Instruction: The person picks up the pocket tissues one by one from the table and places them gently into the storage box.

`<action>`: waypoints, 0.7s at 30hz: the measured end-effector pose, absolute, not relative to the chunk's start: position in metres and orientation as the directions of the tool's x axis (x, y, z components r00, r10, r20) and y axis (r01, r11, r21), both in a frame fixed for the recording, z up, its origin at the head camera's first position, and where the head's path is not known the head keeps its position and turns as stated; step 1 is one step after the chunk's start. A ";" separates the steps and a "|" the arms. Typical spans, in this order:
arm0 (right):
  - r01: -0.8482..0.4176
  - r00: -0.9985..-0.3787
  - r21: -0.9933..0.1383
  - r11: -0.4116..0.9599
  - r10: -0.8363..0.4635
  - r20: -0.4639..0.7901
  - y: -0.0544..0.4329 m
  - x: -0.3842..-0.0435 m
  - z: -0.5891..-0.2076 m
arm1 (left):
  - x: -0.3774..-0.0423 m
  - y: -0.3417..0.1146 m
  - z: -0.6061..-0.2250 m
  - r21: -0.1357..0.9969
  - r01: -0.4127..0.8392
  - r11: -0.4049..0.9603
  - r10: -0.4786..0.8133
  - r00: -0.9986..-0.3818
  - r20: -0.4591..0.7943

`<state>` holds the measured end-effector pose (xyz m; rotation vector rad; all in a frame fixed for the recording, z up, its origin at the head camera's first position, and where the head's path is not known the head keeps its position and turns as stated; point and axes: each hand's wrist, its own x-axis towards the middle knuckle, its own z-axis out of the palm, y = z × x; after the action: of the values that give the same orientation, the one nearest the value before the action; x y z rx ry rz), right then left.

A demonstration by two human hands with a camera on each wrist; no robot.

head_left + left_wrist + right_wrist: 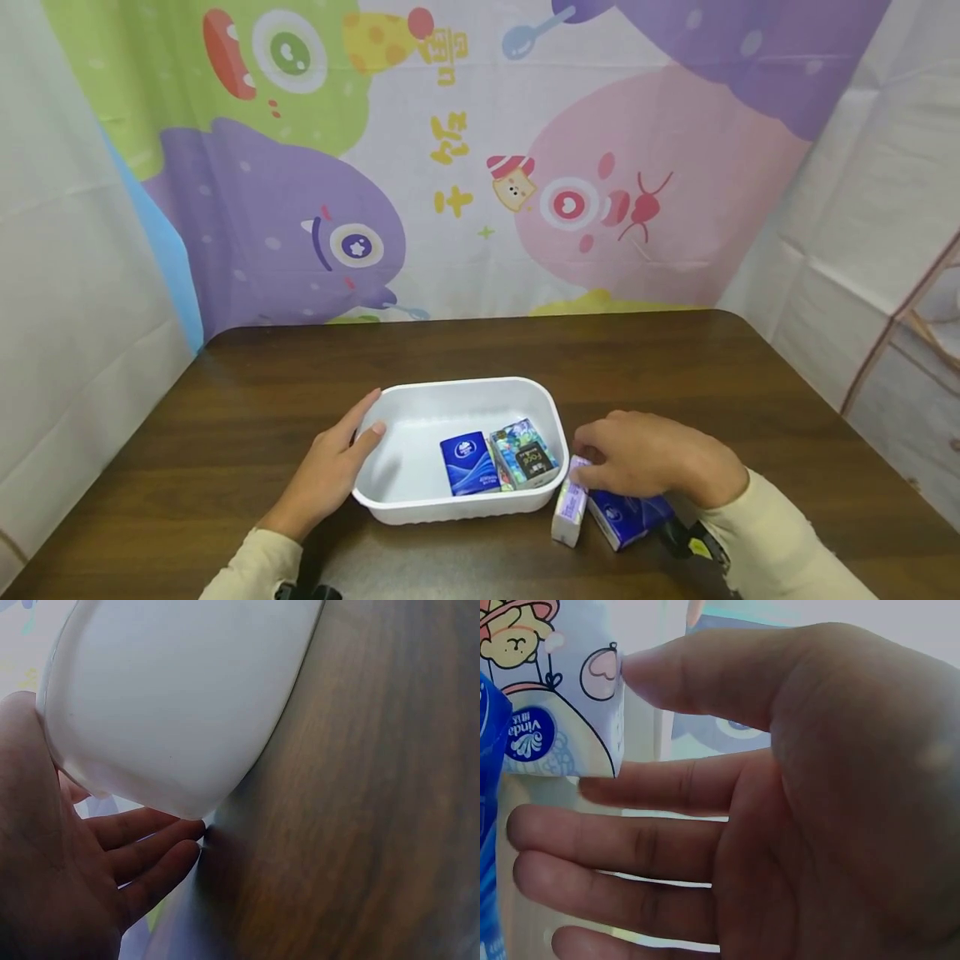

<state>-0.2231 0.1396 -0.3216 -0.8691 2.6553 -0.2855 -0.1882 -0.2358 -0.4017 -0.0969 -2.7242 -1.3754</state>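
Note:
My left hand (330, 467) holds the left side of a white plastic basin (420, 510), thumb over the rim. In the left wrist view its other fingers extend along the basin's outer corner (172, 750). To the right of the basin, my right hand (637, 454) pinches a light purple tissue pack (570, 504) at its far end. That pack stands on its narrow side, and the right wrist view shows a cartoon figure and a Vinda logo on it (547, 712). A blue tissue pack (626, 521) lies on the table, partly beneath my right hand.
Inside the basin, on its right side, a blue tissue pack (469, 463) lies beside a colourful patterned pack (522, 450) with a black label. The brown wooden table (300, 367) ends at a cartoon-print cloth (465, 267). White cloth hangs at both sides.

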 end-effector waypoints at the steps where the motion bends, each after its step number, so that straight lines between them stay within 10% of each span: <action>1: -0.536 -0.755 -0.297 0.790 -0.606 -0.251 0.139 -0.223 -0.322 | -0.188 -0.236 -0.402 0.800 0.096 0.593 0.016 -0.994 0.108; 21: -0.566 -0.660 -0.452 0.690 -0.707 -0.252 0.149 -0.236 -0.332 | -0.188 -0.236 -0.403 0.793 0.104 0.600 0.014 -0.993 0.119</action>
<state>-0.2360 0.1486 -0.3315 -0.9895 2.4914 -0.4721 -0.1881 -0.2359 -0.4029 -0.1004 -2.7189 -1.3583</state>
